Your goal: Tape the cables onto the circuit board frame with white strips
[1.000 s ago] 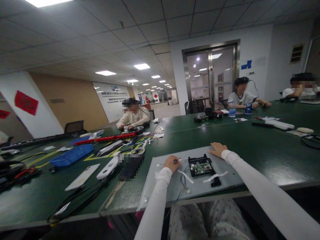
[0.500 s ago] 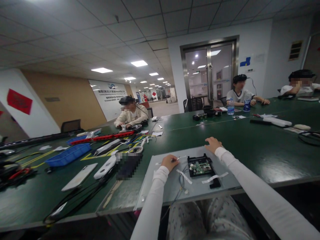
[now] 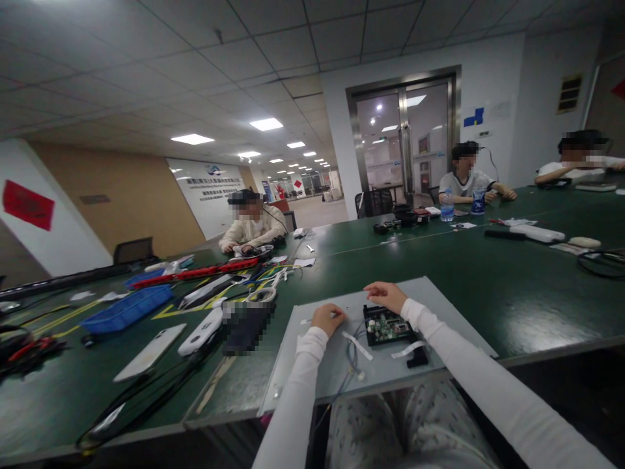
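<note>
My left hand (image 3: 329,318) is over the left part of a grey panel (image 3: 430,296), thumb and fingertips pinched; whatever is between them is too small to make out. Just above the upper edge of a black frame with a green circuit board (image 3: 388,327), my right hand (image 3: 385,296) reaches leftward with fingers loosely stretched and nothing visible in it. White strips (image 3: 358,346) lie beside the frame and over its lower arm. Thin grey cables (image 3: 350,368) with a white connector run down the panel, left of the board.
Left on the green table (image 3: 342,260) are a blue tray (image 3: 127,309), a white phone (image 3: 151,352), a white device (image 3: 201,331) and black cables. Two bottles (image 3: 447,205) stand farther back. Several people sit around the table.
My right hand has moved left, from the panel's upper right to above the circuit board. The white strip near my left fingertips no longer shows. The view has shifted slightly.
</note>
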A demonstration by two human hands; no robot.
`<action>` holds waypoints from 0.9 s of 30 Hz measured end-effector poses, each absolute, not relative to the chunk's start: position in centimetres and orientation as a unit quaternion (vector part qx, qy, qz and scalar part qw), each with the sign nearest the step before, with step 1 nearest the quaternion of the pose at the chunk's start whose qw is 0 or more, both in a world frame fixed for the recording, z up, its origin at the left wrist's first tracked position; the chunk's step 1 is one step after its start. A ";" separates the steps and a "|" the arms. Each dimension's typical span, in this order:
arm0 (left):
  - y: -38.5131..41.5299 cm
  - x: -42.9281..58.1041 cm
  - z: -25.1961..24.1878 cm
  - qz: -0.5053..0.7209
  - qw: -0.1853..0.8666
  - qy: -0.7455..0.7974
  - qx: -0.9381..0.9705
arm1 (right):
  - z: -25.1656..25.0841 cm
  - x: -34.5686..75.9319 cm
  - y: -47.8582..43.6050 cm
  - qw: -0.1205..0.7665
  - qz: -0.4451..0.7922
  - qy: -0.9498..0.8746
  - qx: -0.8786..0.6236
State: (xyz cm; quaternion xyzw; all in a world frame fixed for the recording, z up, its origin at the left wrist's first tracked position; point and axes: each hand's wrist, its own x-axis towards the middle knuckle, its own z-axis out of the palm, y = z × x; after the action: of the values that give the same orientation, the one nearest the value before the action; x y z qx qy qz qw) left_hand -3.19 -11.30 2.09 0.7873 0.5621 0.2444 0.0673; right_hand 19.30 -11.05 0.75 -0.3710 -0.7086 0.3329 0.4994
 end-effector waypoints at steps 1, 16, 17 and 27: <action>-11.3 -3.2 2.0 0.240 0.061 0.562 0.789 | 0.8 19.2 -11.2 0.494 0.341 -0.714 -0.359; -11.7 -2.9 1.7 0.217 0.027 0.528 0.820 | 1.1 17.8 -12.1 0.411 0.295 -0.797 -0.330; -11.7 -2.9 1.7 0.219 0.025 0.529 0.820 | 1.2 17.9 -12.2 0.411 0.304 -0.796 -0.324; -11.7 -2.8 1.7 0.212 0.015 0.524 0.825 | 1.4 18.4 -12.3 0.436 0.369 -0.771 -0.279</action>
State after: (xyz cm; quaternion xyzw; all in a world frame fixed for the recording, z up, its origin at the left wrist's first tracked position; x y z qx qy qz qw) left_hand -2.78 -11.69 1.69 0.8250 0.5236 0.2121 0.0154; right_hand 18.36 -12.31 1.36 -0.2794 -0.7714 0.3695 0.4363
